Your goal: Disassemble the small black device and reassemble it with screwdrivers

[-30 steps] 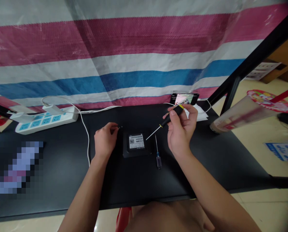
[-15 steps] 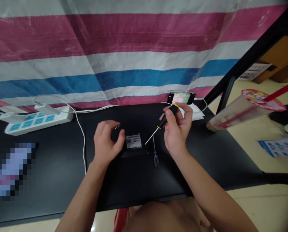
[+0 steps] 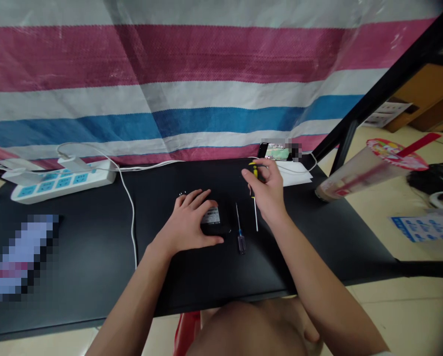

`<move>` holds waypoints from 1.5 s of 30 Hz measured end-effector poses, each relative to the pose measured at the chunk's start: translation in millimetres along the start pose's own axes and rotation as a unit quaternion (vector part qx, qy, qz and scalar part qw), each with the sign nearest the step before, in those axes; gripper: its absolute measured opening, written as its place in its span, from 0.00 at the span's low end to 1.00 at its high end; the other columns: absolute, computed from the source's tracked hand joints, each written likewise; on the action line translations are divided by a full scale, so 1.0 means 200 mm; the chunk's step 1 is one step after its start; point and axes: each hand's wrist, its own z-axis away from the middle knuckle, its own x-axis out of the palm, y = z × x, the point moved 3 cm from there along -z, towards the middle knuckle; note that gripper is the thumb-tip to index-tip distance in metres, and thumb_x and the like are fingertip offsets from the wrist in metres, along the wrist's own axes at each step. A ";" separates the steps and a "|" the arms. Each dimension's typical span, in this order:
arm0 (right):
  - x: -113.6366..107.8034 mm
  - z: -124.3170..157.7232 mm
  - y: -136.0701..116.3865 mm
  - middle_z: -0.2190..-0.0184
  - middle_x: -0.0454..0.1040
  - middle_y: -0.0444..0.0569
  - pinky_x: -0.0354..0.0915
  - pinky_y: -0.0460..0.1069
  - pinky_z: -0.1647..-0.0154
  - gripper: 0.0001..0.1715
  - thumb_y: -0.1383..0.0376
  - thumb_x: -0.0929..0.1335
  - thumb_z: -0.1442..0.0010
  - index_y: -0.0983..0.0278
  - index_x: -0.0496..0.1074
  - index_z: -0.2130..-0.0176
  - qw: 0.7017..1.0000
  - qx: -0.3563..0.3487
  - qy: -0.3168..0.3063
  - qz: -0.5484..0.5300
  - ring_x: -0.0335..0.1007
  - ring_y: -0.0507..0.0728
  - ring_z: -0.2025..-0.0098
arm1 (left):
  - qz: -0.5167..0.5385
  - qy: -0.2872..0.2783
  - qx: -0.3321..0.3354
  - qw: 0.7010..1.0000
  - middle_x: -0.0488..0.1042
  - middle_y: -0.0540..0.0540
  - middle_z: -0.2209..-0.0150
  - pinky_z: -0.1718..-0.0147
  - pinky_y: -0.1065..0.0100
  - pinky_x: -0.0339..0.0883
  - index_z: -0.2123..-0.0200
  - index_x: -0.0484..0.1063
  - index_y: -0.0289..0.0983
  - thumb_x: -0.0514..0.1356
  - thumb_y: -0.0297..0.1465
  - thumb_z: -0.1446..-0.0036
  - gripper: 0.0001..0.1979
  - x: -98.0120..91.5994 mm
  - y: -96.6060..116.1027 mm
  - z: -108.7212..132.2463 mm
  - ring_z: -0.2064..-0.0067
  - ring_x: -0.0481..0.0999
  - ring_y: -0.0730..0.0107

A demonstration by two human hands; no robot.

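Fingers (image 3: 193,198) of our left hand (image 3: 184,230) are spread open over the black case (image 3: 217,228), mid-table and close to us. They're pinning it down, not gripping it, and its barcode label (image 3: 211,215) peeks out past them. Good hold?

— Looks good to us! A flat palm beats a pinch, since the case can't skate around on that smooth black table (image 3: 191,279). What about our right hand (image 3: 268,193)?

— It's closed around a yellow-and-black screwdriver (image 3: 254,173), shaft pointing straight down, just right of the case. We can't tell if the tip touches the table.

— Careful, a second screwdriver (image 3: 240,242) lies in that narrow gap, crowding us. Anything else nearby?

— Tiny glints (image 3: 182,193) sit just past our left fingers, too small to identify. Farther left, a white power strip (image 3: 61,182) trails a white cable (image 3: 131,217). At the far edge, there's a phone (image 3: 276,151) and white paper (image 3: 297,179), with a tilted plastic cup (image 3: 369,170) off right and a striped tarp (image 3: 206,74) behind it all.
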 end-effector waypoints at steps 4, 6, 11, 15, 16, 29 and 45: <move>-0.02 -0.01 0.04 0.65 0.77 0.44 0.68 0.51 0.58 0.21 0.55 0.76 0.43 0.60 0.77 0.52 0.978 0.031 -0.096 0.182 0.71 0.54 0.66 | 0.008 0.008 0.011 1.000 0.65 0.38 0.28 0.33 0.39 0.51 0.41 0.70 0.45 0.73 0.54 0.53 0.39 0.00 0.01 0.00 0.30 0.64 0.38; -0.04 0.02 0.07 0.64 0.77 0.45 0.69 0.53 0.55 0.19 0.54 0.76 0.42 0.60 0.79 0.53 0.953 0.036 -0.114 0.277 0.72 0.55 0.64 | 0.009 0.009 0.013 1.000 0.66 0.38 0.29 0.33 0.39 0.52 0.42 0.70 0.46 0.74 0.52 0.54 0.38 -0.01 0.00 -0.01 0.31 0.66 0.39; -0.07 0.11 0.10 0.56 0.77 0.51 0.68 0.54 0.50 0.15 0.58 0.72 0.36 0.59 0.78 0.50 0.871 0.021 -0.123 0.475 0.76 0.60 0.53 | 0.014 0.003 0.014 1.000 0.66 0.39 0.29 0.32 0.38 0.52 0.42 0.71 0.46 0.75 0.49 0.54 0.37 -0.02 0.00 -0.02 0.30 0.67 0.41; -0.06 0.16 0.06 0.51 0.76 0.55 0.68 0.55 0.51 0.17 0.57 0.70 0.32 0.60 0.76 0.47 0.857 0.025 -0.110 0.503 0.77 0.63 0.52 | 0.012 -0.017 -0.002 1.000 0.62 0.37 0.27 0.31 0.39 0.53 0.41 0.72 0.44 0.74 0.48 0.51 0.36 0.00 0.01 -0.01 0.27 0.62 0.42; -0.07 0.17 0.03 0.50 0.75 0.56 0.68 0.55 0.52 0.19 0.55 0.69 0.31 0.60 0.75 0.45 0.853 0.027 -0.103 0.510 0.77 0.64 0.52 | 0.008 -0.018 -0.005 1.000 0.61 0.36 0.26 0.30 0.39 0.53 0.40 0.72 0.44 0.73 0.48 0.49 0.36 0.00 0.02 0.01 0.26 0.61 0.42; -0.07 0.74 -0.21 0.52 0.74 0.62 0.70 0.57 0.58 0.17 0.55 0.67 0.31 0.64 0.78 0.57 0.737 -0.077 -0.179 0.648 0.71 0.68 0.49 | 0.009 0.127 -0.049 0.991 0.58 0.35 0.25 0.35 0.44 0.63 0.33 0.70 0.42 0.62 0.56 0.36 0.36 0.05 0.09 0.22 0.27 0.58 0.41; -0.27 0.53 -0.29 0.60 0.84 0.51 0.69 0.49 0.66 0.20 0.50 0.76 0.41 0.62 0.77 0.59 0.997 -0.014 -0.023 0.067 0.80 0.58 0.61 | 0.011 0.076 -0.044 0.996 0.44 0.31 0.22 0.34 0.35 0.60 0.23 0.50 0.42 0.64 0.61 0.43 0.54 0.08 0.02 0.21 0.24 0.51 0.34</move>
